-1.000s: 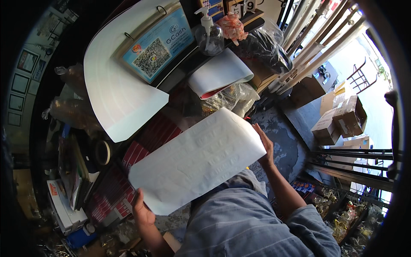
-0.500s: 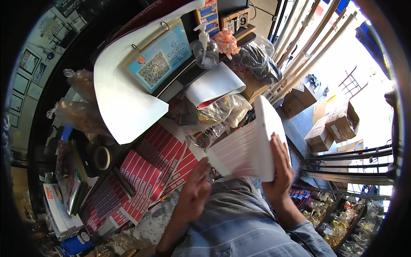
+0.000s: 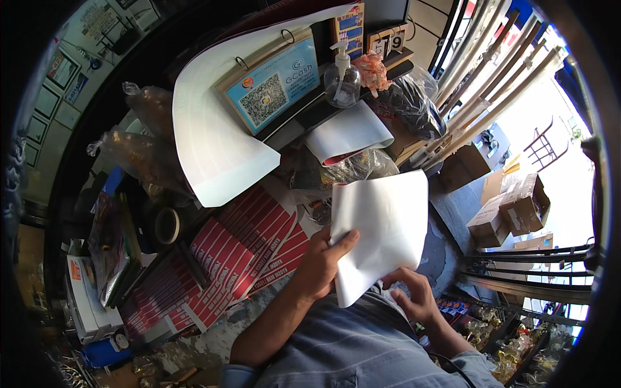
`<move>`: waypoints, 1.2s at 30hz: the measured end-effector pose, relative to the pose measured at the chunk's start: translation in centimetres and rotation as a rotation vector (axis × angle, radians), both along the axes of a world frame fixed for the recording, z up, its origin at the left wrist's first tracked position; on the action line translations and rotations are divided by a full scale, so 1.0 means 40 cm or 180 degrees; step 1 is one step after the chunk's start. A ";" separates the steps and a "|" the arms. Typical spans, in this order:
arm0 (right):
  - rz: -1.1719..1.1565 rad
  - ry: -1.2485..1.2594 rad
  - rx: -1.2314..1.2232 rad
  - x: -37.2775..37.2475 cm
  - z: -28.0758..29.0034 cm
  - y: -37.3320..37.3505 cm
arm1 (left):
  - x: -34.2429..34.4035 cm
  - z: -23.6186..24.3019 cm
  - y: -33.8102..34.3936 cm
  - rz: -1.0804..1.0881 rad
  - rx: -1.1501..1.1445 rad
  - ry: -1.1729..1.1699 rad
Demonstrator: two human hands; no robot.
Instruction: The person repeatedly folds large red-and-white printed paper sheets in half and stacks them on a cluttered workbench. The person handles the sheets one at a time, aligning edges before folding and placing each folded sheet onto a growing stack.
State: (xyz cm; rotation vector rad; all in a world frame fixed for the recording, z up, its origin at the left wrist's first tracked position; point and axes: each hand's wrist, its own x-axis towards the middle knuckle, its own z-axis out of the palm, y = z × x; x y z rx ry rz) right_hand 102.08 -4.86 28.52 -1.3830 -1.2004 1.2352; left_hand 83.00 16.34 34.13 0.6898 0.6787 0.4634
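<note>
A white folded sheet (image 3: 381, 223), blank on the side that shows, is up in front of my body. My left hand (image 3: 326, 258) grips its left edge, thumb on top and the other fingers behind, out of sight. At the lower right corner of the sheet is my right hand (image 3: 414, 294), its fingers bent and apart from the thumb. The fingertips are by the sheet's edge, with no grip on it. To the left, red-and-white printed sheets (image 3: 226, 255) lie fanned over one another on the table.
A large curled white sheet (image 3: 207, 142) leans by a blue code sign (image 3: 268, 84). Behind my hands are a pump bottle (image 3: 341, 84), another folded white sheet (image 3: 349, 132) and plastic bags (image 3: 152, 158). A tape roll (image 3: 167, 225) lies left; cardboard boxes (image 3: 511, 207) stand right.
The white sheet has turned its broad side up and moved left. My left hand has risen and taken its left edge. My right hand has let go and dropped lower. The view has shifted.
</note>
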 end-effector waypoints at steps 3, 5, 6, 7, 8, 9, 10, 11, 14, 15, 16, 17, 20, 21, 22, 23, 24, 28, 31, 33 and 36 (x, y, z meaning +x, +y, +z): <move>-0.0231 0.2480 -0.0322 -0.004 -0.169 0.004 | -0.062 -0.005 0.004 0.0222 -0.0102 -0.0193; -0.0118 0.4105 0.0319 -0.020 -0.250 0.065 | -0.115 -0.025 0.022 0.0353 -0.0500 -0.0227; -0.0375 0.4146 0.0365 -0.014 -0.261 0.084 | -0.141 -0.041 0.027 0.0419 -0.0436 -0.0228; -0.0722 0.4304 0.0416 -0.007 -0.264 0.107 | -0.165 -0.057 0.034 0.0477 -0.0356 -0.0227; -0.0976 0.4409 0.0588 0.001 -0.260 0.132 | -0.188 -0.074 0.037 0.0609 -0.0360 -0.0215; -0.1412 0.4616 0.0609 0.014 -0.252 0.157 | -0.210 -0.092 0.044 0.0697 -0.0471 -0.0198; -0.1502 0.4522 0.0854 0.031 -0.245 0.188 | -0.228 -0.111 0.052 0.0780 -0.0544 -0.0235; -0.1766 0.4538 0.0916 0.048 -0.240 0.212 | -0.245 -0.129 0.061 0.0890 -0.0650 -0.0186; -0.1596 0.4294 0.0925 0.125 -0.236 0.277 | -0.262 -0.193 0.108 0.0891 -0.0577 -0.0021; -0.1833 0.4172 0.0703 0.146 -0.240 0.301 | -0.269 -0.210 0.110 0.0996 -0.0639 0.0363; -0.1929 0.3691 0.0771 0.170 -0.238 0.318 | -0.265 -0.231 0.124 0.0836 -0.0478 0.0153; -0.2176 0.3432 0.0647 0.200 -0.233 0.355 | -0.257 -0.251 0.143 0.0752 -0.0303 0.0079; -0.2511 0.2845 0.0460 0.273 -0.178 0.450 | -0.225 -0.306 0.210 0.0687 -0.0568 -0.0045; -0.2713 0.2780 0.0315 0.283 -0.150 0.472 | -0.209 -0.323 0.229 0.0778 -0.0709 0.0069; -0.2702 0.2671 0.0508 0.286 -0.118 0.481 | -0.197 -0.336 0.237 0.0817 -0.0678 0.0144; -0.2446 0.2641 0.0653 0.293 -0.079 0.482 | -0.187 -0.343 0.243 0.0892 -0.0645 0.0253; -0.2365 0.2632 0.0664 0.294 -0.039 0.465 | -0.185 -0.345 0.237 0.0851 -0.0704 0.0201; -0.2094 0.2517 0.0937 0.289 0.087 0.377 | -0.212 -0.308 0.167 0.0728 -0.0644 0.0089; -0.1932 0.2795 0.1070 0.300 0.098 0.364 | -0.218 -0.283 0.154 0.0881 -0.0479 0.0100; -0.2062 0.2815 0.0901 0.324 0.064 0.404 | -0.202 -0.286 0.187 0.1029 -0.0407 0.0008; -0.2258 0.2772 0.0752 0.343 -0.028 0.495 | -0.152 -0.321 0.269 0.1254 -0.0438 0.0308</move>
